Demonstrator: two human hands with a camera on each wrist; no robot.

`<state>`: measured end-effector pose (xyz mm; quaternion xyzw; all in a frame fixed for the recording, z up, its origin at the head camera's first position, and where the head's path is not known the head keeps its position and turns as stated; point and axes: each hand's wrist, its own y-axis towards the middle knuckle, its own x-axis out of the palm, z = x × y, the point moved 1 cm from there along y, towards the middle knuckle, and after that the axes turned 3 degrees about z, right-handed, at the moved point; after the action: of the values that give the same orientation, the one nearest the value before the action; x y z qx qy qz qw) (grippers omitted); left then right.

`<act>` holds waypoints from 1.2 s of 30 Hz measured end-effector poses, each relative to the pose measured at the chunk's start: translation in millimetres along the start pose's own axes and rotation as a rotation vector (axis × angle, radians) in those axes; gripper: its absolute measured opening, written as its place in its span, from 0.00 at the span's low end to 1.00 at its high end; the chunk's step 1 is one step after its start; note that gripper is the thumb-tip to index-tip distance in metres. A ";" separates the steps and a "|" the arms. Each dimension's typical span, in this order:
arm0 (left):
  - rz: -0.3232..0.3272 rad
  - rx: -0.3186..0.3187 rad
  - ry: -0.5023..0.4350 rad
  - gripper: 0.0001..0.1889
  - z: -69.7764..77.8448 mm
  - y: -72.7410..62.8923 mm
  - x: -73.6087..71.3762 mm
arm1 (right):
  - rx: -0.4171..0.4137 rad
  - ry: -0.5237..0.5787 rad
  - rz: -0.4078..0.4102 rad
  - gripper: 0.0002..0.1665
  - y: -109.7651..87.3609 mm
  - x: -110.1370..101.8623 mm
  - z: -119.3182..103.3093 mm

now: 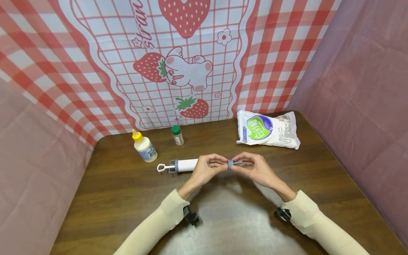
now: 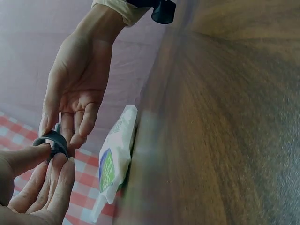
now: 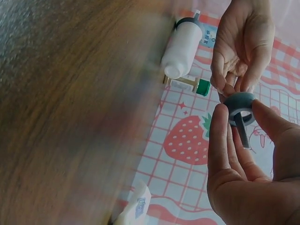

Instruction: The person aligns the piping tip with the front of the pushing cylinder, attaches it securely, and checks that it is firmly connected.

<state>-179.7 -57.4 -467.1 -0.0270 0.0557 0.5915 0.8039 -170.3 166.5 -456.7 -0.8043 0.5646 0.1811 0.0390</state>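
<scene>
Both hands meet over the table and hold a grey ring-shaped cap (image 1: pixel 230 164) between their fingertips. A slim grey nozzle (image 3: pixel 242 131) pokes out through the ring toward the right palm. My left hand (image 1: pixel 205 168) pinches the cap from the left, its thumb tip at the ring's opening in the left wrist view. From the other side, my right hand (image 1: pixel 256 169) pinches the rim between thumb and fingers. A white syringe-like tube (image 1: pixel 187 165) with a grey collar and a white plunger handle (image 1: pixel 161 168) lies just left of the hands, partly hidden behind the left one.
Toward the back left stand a squeeze bottle (image 1: pixel 146 150) with a yellow nozzle top and a small green-capped shaker jar (image 1: pixel 177 136). A white plastic bag (image 1: pixel 267 129) with a green and purple label lies at the back right. A red-checked strawberry cloth (image 1: pixel 191 78) hangs behind the table.
</scene>
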 end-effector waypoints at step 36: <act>0.041 -0.043 -0.010 0.12 2.1 -3.1 10.2 | -0.009 0.018 0.014 0.18 -4.0 -0.1 -0.4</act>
<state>-173.7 -48.4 -466.3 -0.0401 0.0397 0.6091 0.7911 -166.6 167.9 -456.9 -0.8020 0.5699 0.1767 0.0292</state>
